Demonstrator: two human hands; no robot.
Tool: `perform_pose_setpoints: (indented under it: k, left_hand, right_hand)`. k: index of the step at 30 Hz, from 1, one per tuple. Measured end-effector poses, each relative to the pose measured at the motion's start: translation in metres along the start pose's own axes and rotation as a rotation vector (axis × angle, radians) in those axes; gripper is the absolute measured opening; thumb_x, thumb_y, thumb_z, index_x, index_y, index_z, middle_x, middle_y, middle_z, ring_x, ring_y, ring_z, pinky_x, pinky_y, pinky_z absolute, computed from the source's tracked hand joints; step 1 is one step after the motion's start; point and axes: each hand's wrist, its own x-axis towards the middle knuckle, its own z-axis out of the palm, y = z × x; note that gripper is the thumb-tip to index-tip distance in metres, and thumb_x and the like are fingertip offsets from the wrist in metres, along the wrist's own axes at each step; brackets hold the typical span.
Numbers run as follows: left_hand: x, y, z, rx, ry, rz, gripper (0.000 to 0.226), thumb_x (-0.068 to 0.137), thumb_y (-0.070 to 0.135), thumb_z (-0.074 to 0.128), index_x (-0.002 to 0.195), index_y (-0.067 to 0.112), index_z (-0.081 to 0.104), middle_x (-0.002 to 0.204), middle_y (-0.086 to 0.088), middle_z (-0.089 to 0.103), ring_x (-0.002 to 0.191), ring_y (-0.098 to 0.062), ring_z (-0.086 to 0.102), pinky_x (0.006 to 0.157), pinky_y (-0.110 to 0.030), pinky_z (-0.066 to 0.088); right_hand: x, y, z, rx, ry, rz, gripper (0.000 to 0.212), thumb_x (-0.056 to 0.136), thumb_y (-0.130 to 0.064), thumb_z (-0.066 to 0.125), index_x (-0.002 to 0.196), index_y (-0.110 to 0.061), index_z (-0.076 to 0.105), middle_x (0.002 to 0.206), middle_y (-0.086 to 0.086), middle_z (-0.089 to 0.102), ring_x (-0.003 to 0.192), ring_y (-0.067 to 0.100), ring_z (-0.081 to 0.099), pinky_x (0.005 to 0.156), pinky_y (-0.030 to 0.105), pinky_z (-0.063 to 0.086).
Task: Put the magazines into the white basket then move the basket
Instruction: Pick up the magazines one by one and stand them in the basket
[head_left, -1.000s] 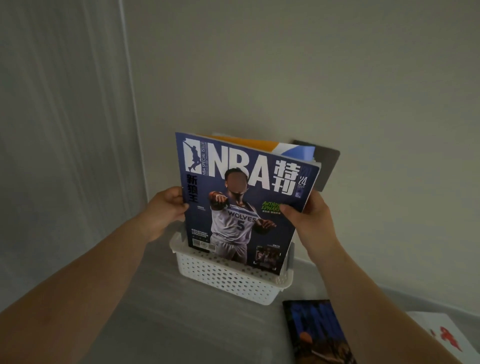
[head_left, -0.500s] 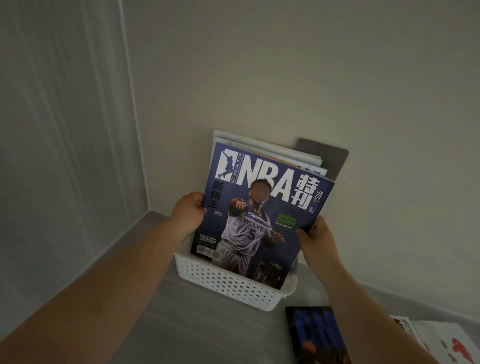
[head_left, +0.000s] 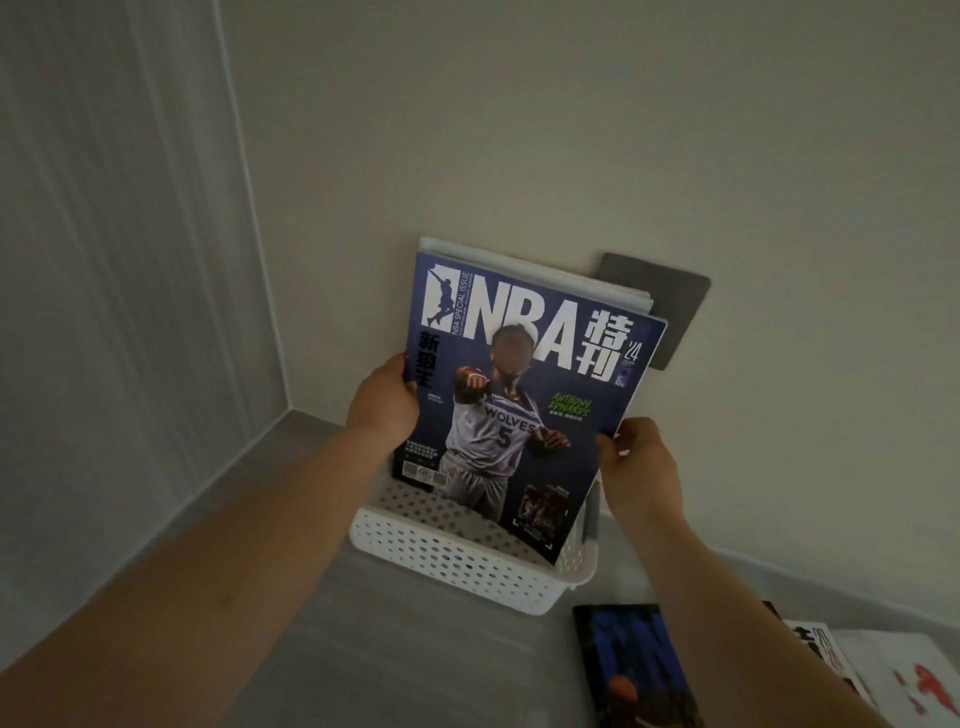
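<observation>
A blue NBA magazine (head_left: 524, 395) stands upright in the white perforated basket (head_left: 457, 561), leaning back against other magazines (head_left: 597, 288) behind it. My left hand (head_left: 382, 400) grips the magazine's left edge. My right hand (head_left: 639, 467) pinches its right edge lower down. The basket sits on a grey surface close to the wall corner.
More magazines lie flat on the surface at the lower right: a dark blue one (head_left: 634, 670), and a white one with red marks (head_left: 914, 686). A dark grey square plate (head_left: 675, 312) is fixed on the wall behind the basket. Walls close in at left and back.
The NBA magazine has tipped back against the magazines behind it and sunk lower into the basket. Both hands stayed on its edges and moved with it.
</observation>
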Motion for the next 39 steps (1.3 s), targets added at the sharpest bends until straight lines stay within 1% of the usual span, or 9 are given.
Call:
perform_pose_setpoints:
  k: [3, 5, 9, 15, 22, 26, 30, 35, 39]
  left_hand:
    - [0.001, -0.001, 0.004, 0.017, -0.014, -0.02, 0.033, 0.09, 0.003, 0.031, 0.117, 0.0, 0.049, 0.122, -0.025, 0.056, 0.109, -0.038, 0.052, 0.09, -0.035, 0.04]
    - [0.003, -0.001, 0.006, 0.031, -0.005, -0.029, 0.032, 0.091, 0.004, 0.03, 0.114, -0.001, 0.051, 0.12, -0.026, 0.056, 0.108, -0.038, 0.052, 0.089, -0.035, 0.04]
    - [0.009, -0.001, 0.007, -0.04, -0.053, -0.061, 0.034, 0.089, 0.001, 0.029, 0.117, -0.001, 0.049, 0.124, -0.026, 0.054, 0.111, -0.037, 0.05, 0.091, -0.035, 0.039]
    - [0.014, -0.007, 0.001, -0.056, -0.123, -0.065, 0.033, 0.092, 0.004, 0.029, 0.118, -0.003, 0.048, 0.128, -0.025, 0.052, 0.113, -0.035, 0.049, 0.088, -0.032, 0.038]
    - [0.013, -0.008, 0.001, -0.046, -0.139, -0.061, 0.034, 0.093, 0.006, 0.029, 0.121, -0.002, 0.045, 0.128, -0.025, 0.051, 0.114, -0.036, 0.048, 0.091, -0.034, 0.039]
    - [0.005, -0.01, -0.001, -0.052, -0.126, -0.055, 0.034, 0.093, 0.01, 0.033, 0.123, 0.002, 0.045, 0.129, -0.022, 0.052, 0.115, -0.034, 0.049, 0.085, -0.03, 0.036]
    - [-0.018, -0.007, -0.012, -0.087, -0.072, -0.101, 0.049, 0.093, 0.016, 0.039, 0.138, 0.003, 0.025, 0.144, -0.018, 0.036, 0.13, -0.029, 0.038, 0.106, -0.031, 0.028]
    - [-0.085, 0.009, -0.031, -0.132, -0.011, 0.033, 0.036, 0.09, 0.003, 0.038, 0.122, 0.008, 0.053, 0.131, -0.015, 0.053, 0.115, -0.024, 0.051, 0.091, -0.022, 0.034]
    - [-0.171, 0.018, -0.017, -0.22, -0.213, -0.018, 0.025, 0.087, 0.003, 0.048, 0.105, 0.007, 0.064, 0.117, -0.012, 0.062, 0.095, -0.013, 0.052, 0.085, -0.022, 0.039]
  right_hand:
    - [0.004, 0.003, 0.005, -0.14, -0.024, -0.013, 0.025, 0.094, -0.019, 0.038, 0.106, -0.001, 0.05, 0.106, 0.02, 0.062, 0.075, 0.022, 0.044, 0.048, 0.025, 0.027]
    - [0.008, 0.0, 0.008, -0.232, -0.015, -0.015, 0.027, 0.094, -0.021, 0.035, 0.102, -0.001, 0.049, 0.106, 0.023, 0.061, 0.075, 0.026, 0.045, 0.056, 0.027, 0.03]
    - [0.016, -0.001, 0.011, -0.373, -0.026, -0.006, 0.031, 0.096, -0.025, 0.03, 0.102, -0.001, 0.048, 0.108, 0.023, 0.061, 0.095, 0.038, 0.057, 0.067, 0.032, 0.032]
    - [0.018, -0.002, 0.024, -0.266, -0.045, 0.054, 0.032, 0.095, -0.024, 0.032, 0.105, 0.002, 0.049, 0.113, 0.024, 0.059, 0.101, 0.038, 0.056, 0.069, 0.032, 0.033]
    - [0.02, -0.001, 0.023, -0.273, -0.038, 0.043, 0.031, 0.095, -0.024, 0.033, 0.105, 0.001, 0.049, 0.113, 0.024, 0.059, 0.1, 0.039, 0.055, 0.069, 0.032, 0.033]
    - [0.015, 0.0, 0.011, -0.286, -0.062, 0.028, 0.034, 0.093, -0.026, 0.038, 0.113, 0.0, 0.047, 0.116, 0.022, 0.06, 0.103, 0.036, 0.055, 0.071, 0.031, 0.035]
    - [0.002, 0.011, -0.017, -0.269, -0.047, 0.067, 0.043, 0.092, -0.026, 0.042, 0.13, -0.006, 0.039, 0.126, 0.015, 0.057, 0.115, 0.032, 0.051, 0.089, 0.034, 0.042]
    - [-0.057, 0.066, -0.065, -0.31, -0.134, 0.046, 0.03, 0.089, -0.016, 0.048, 0.118, -0.013, 0.054, 0.124, 0.01, 0.059, 0.11, 0.028, 0.055, 0.084, 0.026, 0.041]
    - [-0.132, 0.128, -0.107, -0.424, -0.229, 0.083, 0.025, 0.087, -0.018, 0.05, 0.109, -0.011, 0.06, 0.116, 0.01, 0.064, 0.105, 0.026, 0.058, 0.082, 0.029, 0.045]
